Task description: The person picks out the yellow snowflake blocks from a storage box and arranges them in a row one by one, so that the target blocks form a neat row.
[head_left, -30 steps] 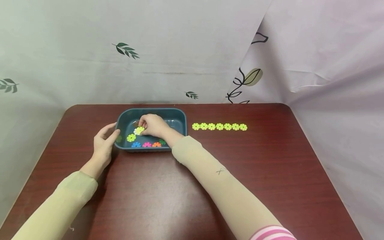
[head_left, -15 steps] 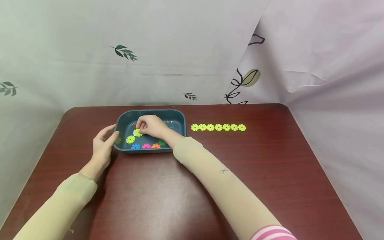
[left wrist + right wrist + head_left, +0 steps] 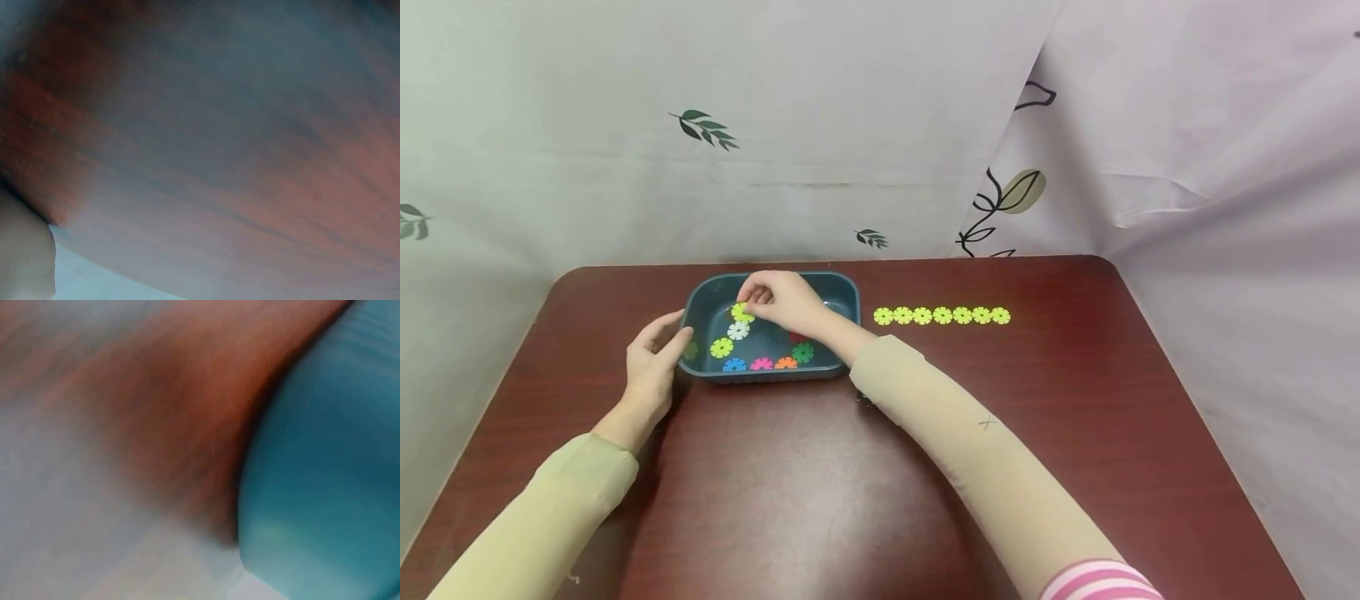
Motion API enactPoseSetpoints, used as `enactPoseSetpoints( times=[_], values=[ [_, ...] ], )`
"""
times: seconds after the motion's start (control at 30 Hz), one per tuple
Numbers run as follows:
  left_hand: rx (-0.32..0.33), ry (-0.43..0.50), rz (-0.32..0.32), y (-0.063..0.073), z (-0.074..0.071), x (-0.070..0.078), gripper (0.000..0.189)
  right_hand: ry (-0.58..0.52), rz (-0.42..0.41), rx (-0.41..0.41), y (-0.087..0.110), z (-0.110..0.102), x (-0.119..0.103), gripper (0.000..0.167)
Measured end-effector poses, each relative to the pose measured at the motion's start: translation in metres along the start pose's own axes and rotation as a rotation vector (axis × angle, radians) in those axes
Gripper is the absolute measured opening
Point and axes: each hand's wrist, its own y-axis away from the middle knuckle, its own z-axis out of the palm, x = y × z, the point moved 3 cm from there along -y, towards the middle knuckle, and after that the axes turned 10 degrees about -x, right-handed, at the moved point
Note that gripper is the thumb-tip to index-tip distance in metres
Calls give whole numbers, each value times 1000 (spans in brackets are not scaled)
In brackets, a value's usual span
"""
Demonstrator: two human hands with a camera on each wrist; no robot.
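A dark teal plastic tray (image 3: 767, 375) stands toward the back left of the table in the head view. My left hand (image 3: 651, 367) holds its left end, thumb at the rim and fingers along the outer side. Inside the tray, my right hand (image 3: 788, 308) pinches a yellow snowflake disc (image 3: 742, 312), raised just off the white disc (image 3: 739, 331). Around it lie another yellow disc (image 3: 722, 347), a blue disc (image 3: 733, 365), a pink disc (image 3: 762, 364), an orange disc (image 3: 786, 363) and a green disc (image 3: 802, 352). A red disc is partly hidden by the right hand.
To the right of the tray, a straight row of several yellow discs (image 3: 942, 316) lies on the brown table (image 3: 1000, 400). A pale patterned curtain (image 3: 820, 133) hangs behind the table. Both wrist views are blurred; the right one shows the tray's outer wall (image 3: 319, 475).
My right hand has lifted slightly and moved away from the front of the tray with the yellow disc, uncovering the white disc. The left hand keeps its hold on the tray.
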Motion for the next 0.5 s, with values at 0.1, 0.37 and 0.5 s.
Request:
enactPoseSetpoints(
  times=[0.1,0.37,0.5],
  values=[
    [5,9,1,0,1,1,25,-8,11,9,6,-12,0,11],
    [5,13,-3,-1,3,2,25,-38,36,76,32,-49,6,12],
    [4,6,-3,-1,3,2,26,-36,22,144,46,-68,15,10]
  ],
)
